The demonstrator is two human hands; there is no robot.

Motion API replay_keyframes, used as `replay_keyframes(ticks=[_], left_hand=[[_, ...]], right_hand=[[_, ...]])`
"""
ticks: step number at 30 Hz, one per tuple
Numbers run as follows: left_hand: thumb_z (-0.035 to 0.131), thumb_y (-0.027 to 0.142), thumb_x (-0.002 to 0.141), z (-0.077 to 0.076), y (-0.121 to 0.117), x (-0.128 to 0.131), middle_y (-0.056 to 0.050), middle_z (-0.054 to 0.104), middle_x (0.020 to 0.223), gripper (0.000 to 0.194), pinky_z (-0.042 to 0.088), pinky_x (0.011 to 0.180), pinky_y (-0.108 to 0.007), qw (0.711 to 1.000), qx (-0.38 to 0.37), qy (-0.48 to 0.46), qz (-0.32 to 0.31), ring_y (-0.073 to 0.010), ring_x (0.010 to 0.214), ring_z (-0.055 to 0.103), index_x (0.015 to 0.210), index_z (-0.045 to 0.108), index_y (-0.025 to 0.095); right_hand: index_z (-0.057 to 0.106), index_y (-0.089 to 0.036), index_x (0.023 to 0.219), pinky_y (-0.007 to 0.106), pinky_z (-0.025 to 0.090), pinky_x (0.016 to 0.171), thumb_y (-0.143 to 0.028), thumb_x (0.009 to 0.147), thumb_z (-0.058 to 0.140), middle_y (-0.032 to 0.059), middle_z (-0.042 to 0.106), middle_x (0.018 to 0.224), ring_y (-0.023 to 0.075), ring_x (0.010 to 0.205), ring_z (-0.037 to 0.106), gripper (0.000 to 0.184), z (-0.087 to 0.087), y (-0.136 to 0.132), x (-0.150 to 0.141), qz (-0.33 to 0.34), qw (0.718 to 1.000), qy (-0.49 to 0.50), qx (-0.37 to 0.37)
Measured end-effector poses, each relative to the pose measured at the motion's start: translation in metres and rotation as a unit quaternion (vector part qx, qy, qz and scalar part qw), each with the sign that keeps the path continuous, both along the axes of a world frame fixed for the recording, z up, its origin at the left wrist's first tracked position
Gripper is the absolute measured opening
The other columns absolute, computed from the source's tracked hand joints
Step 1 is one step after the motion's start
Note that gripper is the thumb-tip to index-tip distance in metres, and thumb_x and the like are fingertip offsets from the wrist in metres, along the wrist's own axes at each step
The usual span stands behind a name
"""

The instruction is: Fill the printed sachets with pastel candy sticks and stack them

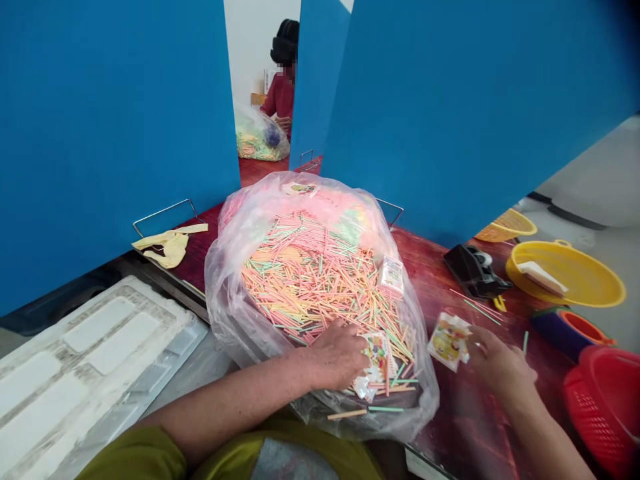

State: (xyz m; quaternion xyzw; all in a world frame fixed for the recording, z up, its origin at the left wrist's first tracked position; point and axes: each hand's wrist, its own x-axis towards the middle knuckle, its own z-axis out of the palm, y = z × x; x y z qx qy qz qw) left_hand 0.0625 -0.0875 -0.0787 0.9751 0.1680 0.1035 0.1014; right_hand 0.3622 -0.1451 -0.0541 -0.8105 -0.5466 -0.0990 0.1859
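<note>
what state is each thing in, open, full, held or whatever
plastic bag: wide open, filled with thin coloured sticks
left hand: down among the sticks
right hand: pinching a printed packet
yellow basket: open, something white inside
red basket: contents unclear

Packet (447, 341) in right hand (501, 365): print illegible; red basket (606, 400) cut off.

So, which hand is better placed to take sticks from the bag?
Probably the left hand: it is at the sticks inside the bag, while the right hand holds a packet outside it.
</note>
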Motion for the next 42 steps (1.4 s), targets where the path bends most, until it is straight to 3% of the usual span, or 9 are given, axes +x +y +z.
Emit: replay_keyframes(ticks=[4, 10, 18, 25, 28, 31, 34, 38, 42], left_hand=[[0.05, 0.031, 0.08, 0.003, -0.006, -0.007, -0.002, 0.06, 0.084, 0.015, 0.033, 0.073, -0.036, 1.0, 0.013, -0.014, -0.005, -0.021, 0.086, 0.048, 0.079, 0.06, 0.02], [0.048, 0.033, 0.082, 0.017, -0.002, -0.024, -0.002, 0.059, 0.086, 0.018, 0.033, 0.076, -0.036, 0.999, 0.018, -0.021, 0.018, -0.0197, 0.084, 0.049, 0.082, 0.061, 0.02], [0.046, 0.037, 0.082, 0.022, 0.036, -0.048, -0.008, 0.059, 0.082, 0.028, 0.037, 0.075, -0.038, 0.96, -0.046, 0.02, 0.275, -0.0237, 0.086, 0.049, 0.075, 0.064, 0.016], [0.043, 0.046, 0.082, 0.05, 0.067, -0.032, -0.007, 0.056, 0.084, 0.035, 0.04, 0.077, -0.033, 0.934, -0.231, -0.17, 0.211, -0.0204, 0.085, 0.052, 0.079, 0.058, 0.014], [0.041, 0.054, 0.08, 0.047, 0.07, -0.008, -0.004, 0.056, 0.076, 0.041, 0.043, 0.068, -0.029, 0.8, -0.496, -0.311, 0.13, -0.016, 0.072, 0.055, 0.083, 0.052, 0.015], [0.05, 0.051, 0.076, 0.038, 0.067, 0.014, 0.0, 0.054, 0.067, 0.036, 0.042, 0.061, -0.026, 0.625, -0.616, -0.432, 0.205, -0.013, 0.061, 0.053, 0.084, 0.05, 0.016], [0.059, 0.038, 0.073, 0.039, 0.071, 0.014, -0.003, 0.059, 0.076, 0.024, 0.042, 0.069, -0.027, 0.524, -0.591, -0.547, 0.279, -0.0139, 0.071, 0.056, 0.078, 0.053, 0.016], [0.06, 0.03, 0.075, 0.05, 0.084, -0.011, -0.004, 0.062, 0.079, 0.017, 0.044, 0.074, -0.032, 0.407, -0.66, -0.604, 0.186, -0.0166, 0.076, 0.06, 0.077, 0.052, 0.015], [0.059, 0.029, 0.076, 0.052, 0.08, -0.015, -0.005, 0.062, 0.077, 0.017, 0.046, 0.069, -0.03, 0.325, -0.725, -0.594, 0.131, -0.0158, 0.072, 0.06, 0.079, 0.057, 0.012]], right_hand=[[0.062, -0.019, 0.097, 0.048, 0.04, 0.071, -0.034, 0.08, 0.047, 0.0149, 0.059, 0.103, 0.0318, 0.094, 0.049, 0.027, 0.01, 0.045, -0.072, 0.121, 0.983, -0.139, 0.002], [0.058, -0.013, 0.099, 0.053, 0.03, 0.086, -0.037, 0.063, 0.064, 0.0144, 0.052, 0.109, 0.032, 0.103, 0.042, 0.043, 0.028, 0.123, -0.182, 0.286, 0.922, -0.155, -0.21], [0.056, -0.012, 0.094, 0.055, 0.024, 0.092, -0.014, 0.078, 0.041, 0.0157, 0.054, 0.107, 0.0302, 0.105, 0.042, 0.022, 0.011, 0.11, -0.17, 0.268, 0.933, -0.194, -0.141], [0.046, -0.019, 0.085, 0.045, 0.039, 0.082, -0.018, 0.078, 0.036, 0.0056, 0.057, 0.076, 0.0209, 0.079, 0.054, 0.012, 0.039, 0.103, -0.149, 0.299, 0.944, 0.102, -0.095], [0.041, -0.021, 0.08, 0.027, 0.041, 0.052, -0.026, 0.081, 0.032, -0.0037, 0.045, 0.054, 0.0128, 0.05, 0.046, 0.01, 0.039, 0.101, -0.168, 0.329, 0.869, 0.333, -0.162], [0.039, -0.022, 0.077, 0.022, 0.031, 0.04, -0.026, 0.078, 0.033, -0.0078, 0.033, 0.048, 0.0088, 0.039, 0.032, 0.007, 0.026, 0.1, -0.183, 0.309, 0.813, 0.44, -0.223], [0.045, -0.021, 0.081, 0.025, 0.038, 0.047, -0.025, 0.077, 0.035, -0.0046, 0.041, 0.055, 0.0111, 0.046, 0.041, 0.011, 0.016, 0.104, -0.18, 0.303, 0.86, 0.361, -0.198], [0.051, -0.017, 0.099, 0.042, 0.042, 0.078, -0.027, 0.071, 0.049, 0.0117, 0.057, 0.091, 0.0259, 0.09, 0.053, 0.03, 0.025, 0.106, -0.17, 0.277, 0.939, 0.2, -0.042], [0.053, -0.018, 0.097, 0.038, 0.044, 0.077, -0.031, 0.078, 0.049, 0.0123, 0.06, 0.094, 0.024, 0.09, 0.055, 0.023, 0.034, 0.098, -0.189, 0.348, 0.924, 0.145, 0.061]])
